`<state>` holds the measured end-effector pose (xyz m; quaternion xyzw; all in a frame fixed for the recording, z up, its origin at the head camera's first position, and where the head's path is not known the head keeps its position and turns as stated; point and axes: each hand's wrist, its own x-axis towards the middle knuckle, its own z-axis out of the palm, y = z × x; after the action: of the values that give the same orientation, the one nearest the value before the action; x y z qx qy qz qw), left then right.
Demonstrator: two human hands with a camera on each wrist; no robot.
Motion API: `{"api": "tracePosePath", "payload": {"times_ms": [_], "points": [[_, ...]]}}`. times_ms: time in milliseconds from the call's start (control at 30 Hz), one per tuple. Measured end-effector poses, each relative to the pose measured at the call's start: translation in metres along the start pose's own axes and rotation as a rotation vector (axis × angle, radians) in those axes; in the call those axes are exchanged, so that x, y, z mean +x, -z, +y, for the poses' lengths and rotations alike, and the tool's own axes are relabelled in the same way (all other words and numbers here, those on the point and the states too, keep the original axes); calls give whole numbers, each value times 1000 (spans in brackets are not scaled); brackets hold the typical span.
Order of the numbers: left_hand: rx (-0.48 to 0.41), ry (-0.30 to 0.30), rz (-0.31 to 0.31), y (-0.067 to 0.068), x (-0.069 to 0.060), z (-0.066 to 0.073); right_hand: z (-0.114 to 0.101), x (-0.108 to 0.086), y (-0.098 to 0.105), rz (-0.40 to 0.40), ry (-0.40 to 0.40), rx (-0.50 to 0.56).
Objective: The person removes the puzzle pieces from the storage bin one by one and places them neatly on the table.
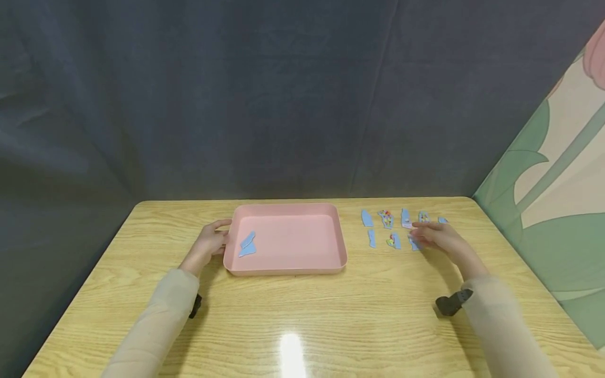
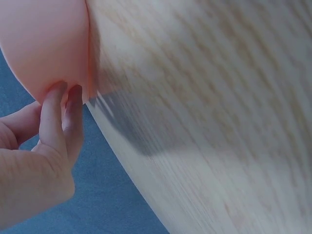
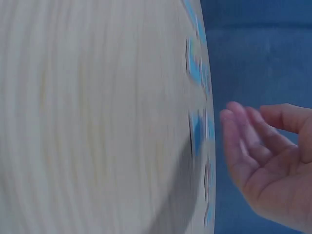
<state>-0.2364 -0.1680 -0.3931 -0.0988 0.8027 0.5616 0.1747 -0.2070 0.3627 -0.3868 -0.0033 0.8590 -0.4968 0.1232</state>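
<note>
My left hand (image 1: 211, 241) is at the left end of a shallow pink tray (image 1: 285, 272). In the left wrist view its fingers (image 2: 52, 114) touch the outside of the tray's wall; none show inside the tray. Two flat light-blue pieces, like puzzle pieces (image 1: 248, 249), lie together at the tray's left side. My right hand (image 1: 439, 240) hovers over the right part of several similar pieces, its fingers slightly bent and nothing between them. Under its fingertips a blue piece (image 1: 414, 245) is partly covered.
Right of the tray, irregular blue pieces lie in two loose rows, among them a plain one (image 1: 366, 218) and one with a colourful print (image 1: 386, 218). A dark curtain (image 1: 283, 105) hangs behind the wooden table (image 1: 354, 325). A patterned panel (image 1: 557, 184) borders the right side.
</note>
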Motion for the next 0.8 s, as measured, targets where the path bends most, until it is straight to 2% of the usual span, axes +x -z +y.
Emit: {"api": "tracePosePath", "payload": {"times_ms": [133, 233, 533, 800], "points": [[1, -6, 4, -1, 0, 1, -19, 9, -24, 44, 72, -53], [-6, -12, 7, -1, 0, 1, -36, 17, -47, 51, 124, -50], [-27, -19, -6, 0, 2, 1, -84, 44, -119, -77, 213, 3], [-24, -24, -6, 0, 0, 1, -118, 58, -175, -167, 282, 25]]}}
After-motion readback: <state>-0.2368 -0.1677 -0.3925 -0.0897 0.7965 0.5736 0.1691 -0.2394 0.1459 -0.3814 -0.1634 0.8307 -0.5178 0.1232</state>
